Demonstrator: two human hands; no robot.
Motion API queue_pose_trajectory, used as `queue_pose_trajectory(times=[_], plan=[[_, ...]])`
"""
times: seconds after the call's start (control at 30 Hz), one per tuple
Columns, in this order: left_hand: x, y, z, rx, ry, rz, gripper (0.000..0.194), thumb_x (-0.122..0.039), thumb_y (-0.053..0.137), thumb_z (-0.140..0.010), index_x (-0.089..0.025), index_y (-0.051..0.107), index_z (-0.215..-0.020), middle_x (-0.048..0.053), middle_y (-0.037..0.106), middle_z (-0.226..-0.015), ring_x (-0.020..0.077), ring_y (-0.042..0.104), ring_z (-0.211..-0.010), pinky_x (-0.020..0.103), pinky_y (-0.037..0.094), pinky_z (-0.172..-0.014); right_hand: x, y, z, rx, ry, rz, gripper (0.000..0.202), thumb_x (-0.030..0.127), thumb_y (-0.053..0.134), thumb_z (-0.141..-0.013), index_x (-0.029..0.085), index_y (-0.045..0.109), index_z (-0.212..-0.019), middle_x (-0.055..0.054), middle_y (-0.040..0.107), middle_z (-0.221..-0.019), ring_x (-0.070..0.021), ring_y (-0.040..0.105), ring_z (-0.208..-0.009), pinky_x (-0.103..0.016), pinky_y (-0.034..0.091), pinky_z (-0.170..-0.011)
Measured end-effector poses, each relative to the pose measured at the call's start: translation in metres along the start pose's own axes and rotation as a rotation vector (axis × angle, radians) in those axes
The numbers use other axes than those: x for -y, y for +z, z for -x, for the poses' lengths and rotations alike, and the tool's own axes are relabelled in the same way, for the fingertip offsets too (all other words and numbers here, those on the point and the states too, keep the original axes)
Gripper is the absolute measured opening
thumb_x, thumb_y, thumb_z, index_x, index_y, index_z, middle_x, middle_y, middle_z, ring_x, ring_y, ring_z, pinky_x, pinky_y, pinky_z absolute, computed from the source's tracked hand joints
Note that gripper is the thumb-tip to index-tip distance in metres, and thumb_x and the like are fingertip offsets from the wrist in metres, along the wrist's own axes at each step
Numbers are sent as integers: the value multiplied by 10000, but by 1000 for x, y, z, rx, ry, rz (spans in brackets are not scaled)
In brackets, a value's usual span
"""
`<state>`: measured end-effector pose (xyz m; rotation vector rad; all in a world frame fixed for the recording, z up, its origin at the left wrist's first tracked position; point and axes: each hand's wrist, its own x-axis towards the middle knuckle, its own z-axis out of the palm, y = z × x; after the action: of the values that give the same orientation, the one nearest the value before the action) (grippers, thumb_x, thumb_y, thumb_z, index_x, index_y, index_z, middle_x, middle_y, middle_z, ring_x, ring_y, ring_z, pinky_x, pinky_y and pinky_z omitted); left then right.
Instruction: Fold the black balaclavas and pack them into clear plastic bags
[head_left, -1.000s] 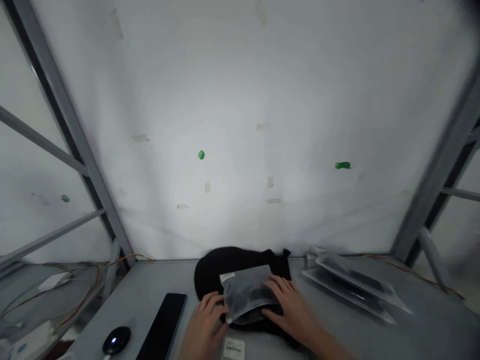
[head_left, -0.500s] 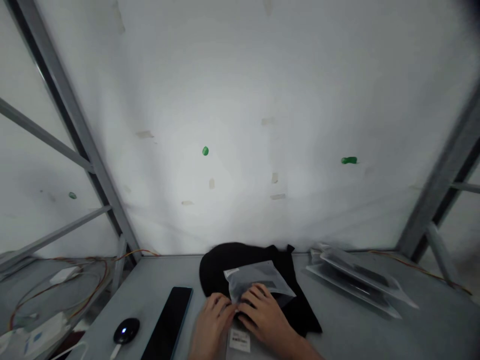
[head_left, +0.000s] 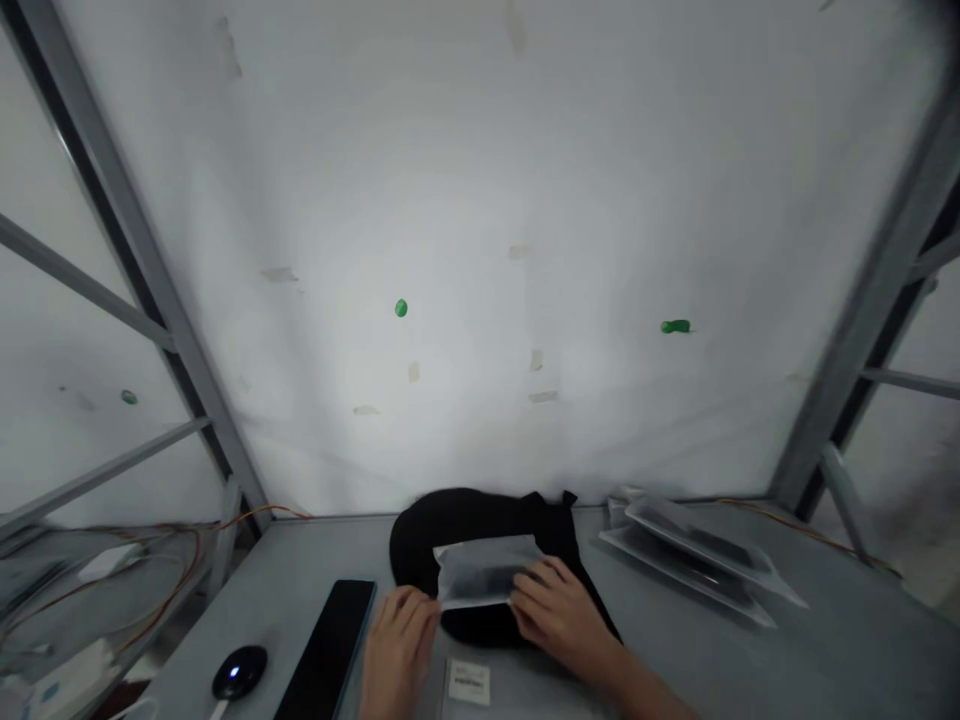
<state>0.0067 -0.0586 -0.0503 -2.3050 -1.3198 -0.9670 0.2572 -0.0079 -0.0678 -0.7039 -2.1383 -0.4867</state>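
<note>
A frosted plastic bag (head_left: 476, 572) with something dark inside is held up over a black cloth item (head_left: 450, 512). My left hand (head_left: 399, 640) pinches the bag's lower left corner. At its right end, my right hand (head_left: 551, 610) has its fingers closed on the edge. Below the hands, near the front of the table, lies a clear plastic sleeve (head_left: 525, 697) with a white printed label (head_left: 469, 683).
Several clear bags (head_left: 697, 560) with dark contents lie at the right. A dark phone (head_left: 328, 650) and a round black device (head_left: 240, 672) with a lit dot are at the left. Metal posts (head_left: 862, 300) and a white wall (head_left: 465, 200) stand around the grey table (head_left: 315, 545).
My hands have moved apart, the right one to the right. The frosted bag has turned level and is now stretched between them. The view has shifted slightly.
</note>
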Motion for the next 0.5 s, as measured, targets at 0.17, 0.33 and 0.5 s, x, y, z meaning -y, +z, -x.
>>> queue_pose_trajectory(times=[0.17, 0.33, 0.5], plan=[[-4, -4, -5, 3, -58, 66, 198, -147, 456, -961, -235, 630, -924, 14, 711, -863, 202, 667, -905, 298, 538, -751, -46, -38, 34, 74, 127, 109, 184, 131, 515, -922, 244, 656, -883, -22, 722, -893, -209, 630, -875, -386, 413, -896], [0, 2, 1, 13, -190, 156, 191, -214, 463, -966, -268, 644, -995, 36, 703, -948, 206, 689, -919, 307, 557, -772, -53, -53, 36, 147, 248, 115, 176, 184, 524, -930, 253, 686, -929, -47, 730, -962, -226, 647, -927, -391, 452, -887], [-6, 6, 2, 129, -254, 326, 198, -269, 439, -982, -274, 623, -1056, 58, 676, -1043, 188, 698, -946, 286, 576, -778, -17, -26, 15, 358, 242, -25, 506, 211, 641, -833, 287, 557, -1327, -79, 609, -1357, -280, 580, -1181, -441, 449, -982]])
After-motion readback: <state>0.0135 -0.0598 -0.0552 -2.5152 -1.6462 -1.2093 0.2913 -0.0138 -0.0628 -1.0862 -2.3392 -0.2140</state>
